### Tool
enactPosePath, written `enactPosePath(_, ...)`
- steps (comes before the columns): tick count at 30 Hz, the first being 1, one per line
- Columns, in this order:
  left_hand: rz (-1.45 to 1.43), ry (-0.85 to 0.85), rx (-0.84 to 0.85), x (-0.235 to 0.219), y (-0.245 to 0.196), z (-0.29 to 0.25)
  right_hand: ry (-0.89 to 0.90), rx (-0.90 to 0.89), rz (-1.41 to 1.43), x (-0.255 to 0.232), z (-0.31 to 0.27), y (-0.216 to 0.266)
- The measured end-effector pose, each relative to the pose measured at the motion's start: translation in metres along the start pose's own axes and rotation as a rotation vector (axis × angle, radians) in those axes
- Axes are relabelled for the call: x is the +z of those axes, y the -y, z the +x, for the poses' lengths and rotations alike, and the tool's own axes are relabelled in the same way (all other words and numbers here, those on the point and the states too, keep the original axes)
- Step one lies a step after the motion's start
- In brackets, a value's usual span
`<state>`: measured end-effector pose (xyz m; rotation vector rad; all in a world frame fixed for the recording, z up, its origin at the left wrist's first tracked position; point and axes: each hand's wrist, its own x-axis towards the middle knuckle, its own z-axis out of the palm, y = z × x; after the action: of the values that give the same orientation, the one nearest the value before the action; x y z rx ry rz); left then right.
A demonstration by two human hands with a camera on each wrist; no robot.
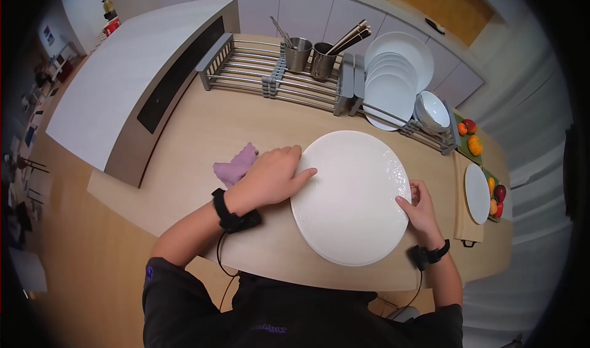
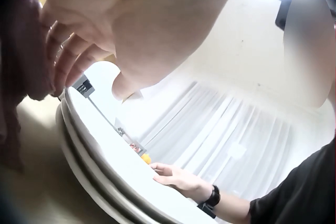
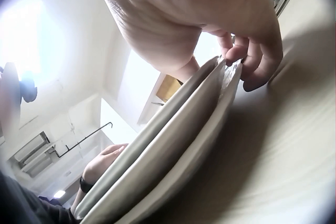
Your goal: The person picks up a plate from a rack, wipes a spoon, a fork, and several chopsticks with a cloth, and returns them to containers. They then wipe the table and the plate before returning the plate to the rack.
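Several large white plates [image 1: 350, 200] lie stacked on the table; their layered rims [image 2: 100, 155] show in the left wrist view. At the left rim, my left hand [image 1: 270, 176] has its fingers against the edge, its thumb extended over the top plate. My right hand [image 1: 423, 210] grips the right rim, thumb on top and fingers around the side. In the right wrist view, the right fingers [image 3: 254, 58] curl at the edges of the stack [image 3: 173, 134], where the rims stand slightly apart. A crumpled purple cloth [image 1: 236, 167] lies beside my left hand.
Behind the plates stands a metal dish rack [image 1: 246, 90] with two steel cups [image 1: 298, 56], upright white plates [image 1: 388, 96] and bowls [image 1: 432, 111]. At the right are a white oval plate [image 1: 477, 193] and trays of colourful produce [image 1: 475, 145]. A large white-topped unit [image 1: 135, 59] stands left.
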<state>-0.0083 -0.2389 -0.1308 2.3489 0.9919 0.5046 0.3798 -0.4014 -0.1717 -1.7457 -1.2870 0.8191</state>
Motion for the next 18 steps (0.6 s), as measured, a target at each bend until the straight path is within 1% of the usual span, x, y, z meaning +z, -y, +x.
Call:
enactPosePath(2, 0.047, 0.076, -0.064, 0.001, -0.002, 0.008, -0.024, -0.052, -0.030, -0.001, 0.001, -0.003)
enactPosePath(3, 0.071, 0.104, -0.110, 0.000, -0.001, 0.010, -0.033, -0.029, -0.023, -0.004, 0.002, -0.002)
enactPosePath(6, 0.012, 0.126, -0.024, 0.006, 0.014, 0.011, -0.024, 0.014, 0.014, -0.001, 0.005, -0.001)
enactPosePath(8, 0.026, 0.094, -0.030, 0.010, 0.012, 0.009, -0.034, 0.017, 0.029, -0.003, 0.006, -0.005)
enactPosePath(11, -0.004, 0.056, -0.048, 0.017, 0.012, 0.010, -0.040, 0.005, -0.028, -0.008, 0.010, -0.010)
enactPosePath(14, -0.038, 0.023, -0.078, 0.021, 0.013, 0.012, -0.072, -0.008, -0.222, -0.010, 0.010, -0.008)
enactPosePath(17, -0.082, -0.007, -0.079, 0.021, 0.011, 0.012, -0.092, -0.050, -0.197, -0.011, 0.010, -0.010)
enactPosePath(18, -0.092, -0.024, -0.070, 0.022, 0.010, 0.011, -0.110, -0.060, -0.245, -0.012, 0.012, -0.010)
